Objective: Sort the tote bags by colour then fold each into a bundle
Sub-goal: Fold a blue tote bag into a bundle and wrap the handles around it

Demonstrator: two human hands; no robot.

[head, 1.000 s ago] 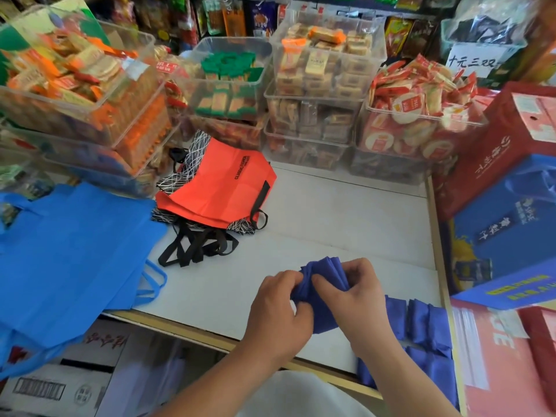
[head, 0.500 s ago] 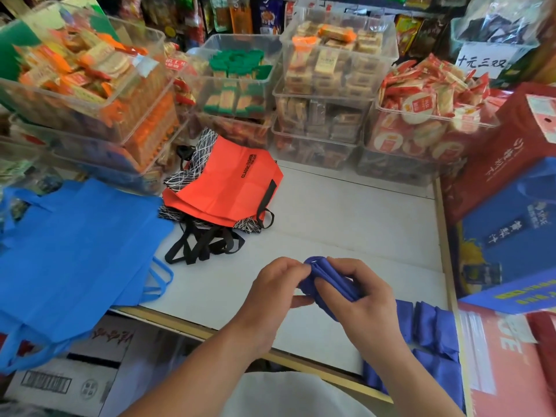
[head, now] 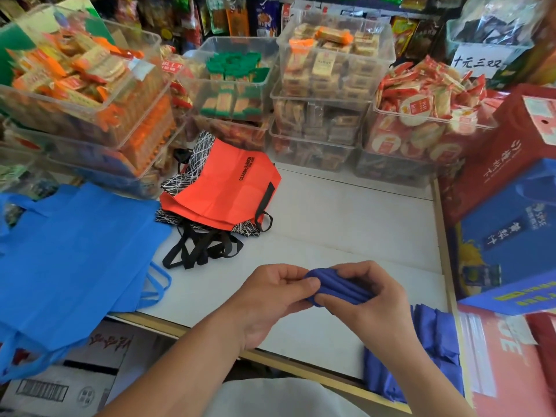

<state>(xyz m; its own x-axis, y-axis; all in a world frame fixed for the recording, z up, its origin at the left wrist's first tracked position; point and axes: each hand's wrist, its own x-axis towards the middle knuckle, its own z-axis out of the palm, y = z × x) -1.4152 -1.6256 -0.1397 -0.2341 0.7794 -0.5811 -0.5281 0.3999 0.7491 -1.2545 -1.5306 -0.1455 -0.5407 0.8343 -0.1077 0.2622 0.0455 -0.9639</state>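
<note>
Dark blue fabric tote bag (head: 340,289), rolled: your left hand (head: 270,299) and right hand (head: 373,302) pinch it in curled fingers (head: 354,273). Step: bundling. Next, likely: tuck loose end tight

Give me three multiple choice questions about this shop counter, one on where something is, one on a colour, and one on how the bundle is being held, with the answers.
1. Where does the orange-red tote bag lie?
A. On the black-and-white patterned bags at the far left of the white counter
B. Hanging from a hook
C. On the floor

2. What colour is the folded bundle?
A. Green
B. Dark blue
C. Orange

3. How is the bundle held?
A. It lies loose and untouched
B. It is pressed flat under one palm
C. The left hand and the right hand both grip it

Answers: 1 A, patterned fabric shows beneath its edges. 2 B, its layered folds are dark blue. 3 C, fingers of both hands curl round its ends.
</note>
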